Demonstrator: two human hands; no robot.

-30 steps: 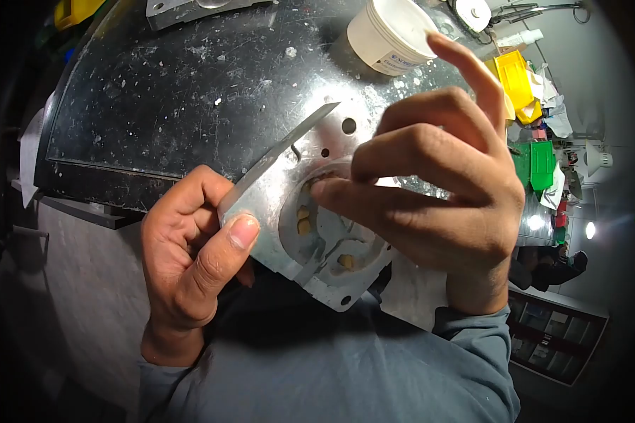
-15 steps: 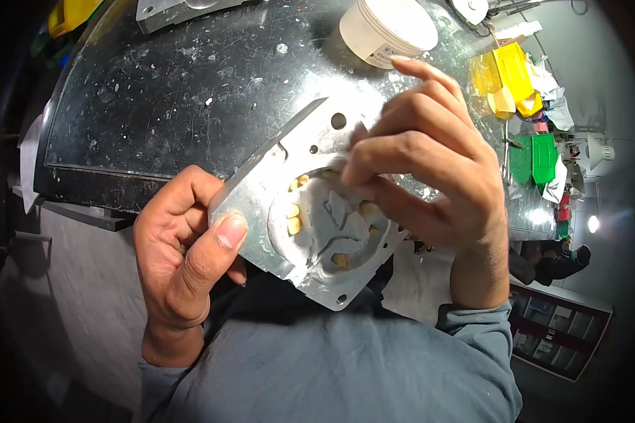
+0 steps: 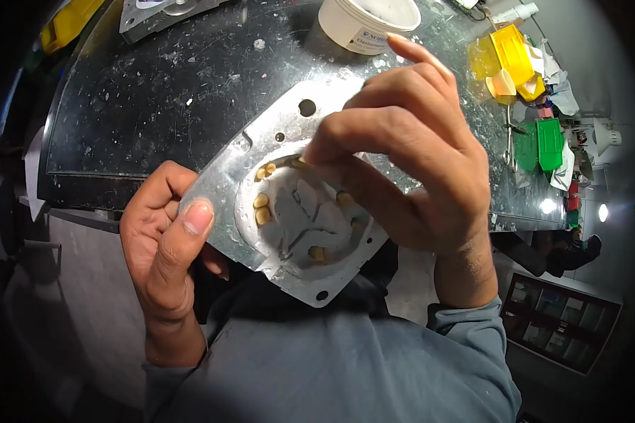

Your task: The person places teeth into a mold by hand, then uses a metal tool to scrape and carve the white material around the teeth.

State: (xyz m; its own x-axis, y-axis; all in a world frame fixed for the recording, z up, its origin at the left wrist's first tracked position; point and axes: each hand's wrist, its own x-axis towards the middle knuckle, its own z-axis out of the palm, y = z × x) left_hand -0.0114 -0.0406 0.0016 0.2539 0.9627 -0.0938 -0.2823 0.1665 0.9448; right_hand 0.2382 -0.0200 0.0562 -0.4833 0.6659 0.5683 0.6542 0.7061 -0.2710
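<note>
My left hand [image 3: 169, 240] grips the left side of a metal denture flask half [image 3: 222, 190], its thumb on the top face. Held tilted above my lap, the flask has a round cavity lined with pale mould material [image 3: 289, 204]. Several yellowish artificial teeth [image 3: 262, 214] sit around the cavity wall. Over the cavity's upper rim, my right hand [image 3: 416, 155] has its thumb and index finger pinched together beside a tooth [image 3: 300, 162]. Whether anything is between those fingertips is hidden. The right little finger is raised apart.
A white tub [image 3: 367, 28] with a label stands on the scuffed dark worktop [image 3: 141, 113]. Another metal flask part [image 3: 169, 14] lies at the far left. Yellow bins [image 3: 511, 56] and a green bin [image 3: 549, 144] line the right side.
The flask half and both hands have shifted left in view, with the background shifting less. My right fingertips stay at the cavity's upper rim.
</note>
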